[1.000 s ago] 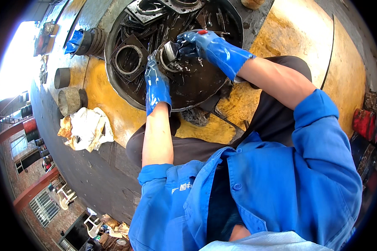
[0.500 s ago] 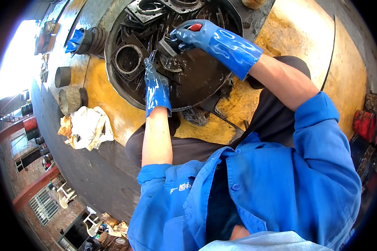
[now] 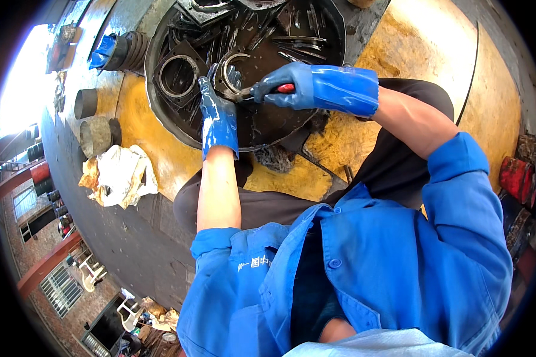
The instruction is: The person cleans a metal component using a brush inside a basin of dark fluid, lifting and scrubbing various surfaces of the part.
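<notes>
Both my hands wear long blue rubber gloves, darkened at the fingers, above a round dark metal pan point(image 3: 292, 122). My left hand point(image 3: 217, 110) is closed on an oily metal ring point(image 3: 224, 70), tilted up from the pan; some fingertips show through its opening. In my right hand point(image 3: 289, 83) is a brush with a red handle point(image 3: 286, 88), gripped from the right. Its head meets the near edge of the ring. To the left in the pan lies a square plate with a round hole point(image 3: 190, 95), blackened with oil.
More oily plates point(image 3: 205, 13) and slim metal pieces point(image 3: 301, 44) lie in the pan. Left of it are a white rag point(image 3: 125, 178), short metal cylinders point(image 3: 86, 103) and a stack of rings point(image 3: 136, 50). Stained yellow boards point(image 3: 423, 53) lie underneath. A dark fibrous clump point(image 3: 277, 162) sits by the near rim.
My right hand has moved down and right, turning the brush so that its head points left. The ring now stands raised in my left hand, which has shifted slightly up and left.
</notes>
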Demonstrator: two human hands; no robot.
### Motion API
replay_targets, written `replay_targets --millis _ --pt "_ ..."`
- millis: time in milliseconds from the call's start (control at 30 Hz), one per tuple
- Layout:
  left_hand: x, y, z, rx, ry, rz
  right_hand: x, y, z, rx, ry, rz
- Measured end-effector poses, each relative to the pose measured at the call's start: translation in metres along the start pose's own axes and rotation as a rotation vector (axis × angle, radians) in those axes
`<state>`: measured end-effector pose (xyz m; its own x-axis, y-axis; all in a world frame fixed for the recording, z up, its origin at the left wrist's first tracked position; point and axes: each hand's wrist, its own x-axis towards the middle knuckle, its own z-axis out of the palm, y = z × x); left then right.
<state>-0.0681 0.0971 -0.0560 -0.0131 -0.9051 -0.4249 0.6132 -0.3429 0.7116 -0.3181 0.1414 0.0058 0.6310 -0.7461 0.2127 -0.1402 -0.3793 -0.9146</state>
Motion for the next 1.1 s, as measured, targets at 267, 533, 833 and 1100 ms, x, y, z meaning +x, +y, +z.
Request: replay_targets --millis 267,533,833,1100 --pt "0.002 -0.004 0.002 0.022 -0.035 0.026 -0.021 0.031 -0.03 -0.373 -0.217 0.104" --pt "-0.077 0.016 0.059 0.317 -0.028 0.098 0.018 0.008 -0.043 -0.343 -0.054 0.098" --pt "-0.099 0.025 0.081 0.379 0.034 -0.083 0.08 0.018 -0.041 -0.309 0.239 0.062" --pt "-0.065 0.011 0.031 0.403 0.054 -0.008 0.077 0.009 -0.032 -0.193 0.361 0.407"
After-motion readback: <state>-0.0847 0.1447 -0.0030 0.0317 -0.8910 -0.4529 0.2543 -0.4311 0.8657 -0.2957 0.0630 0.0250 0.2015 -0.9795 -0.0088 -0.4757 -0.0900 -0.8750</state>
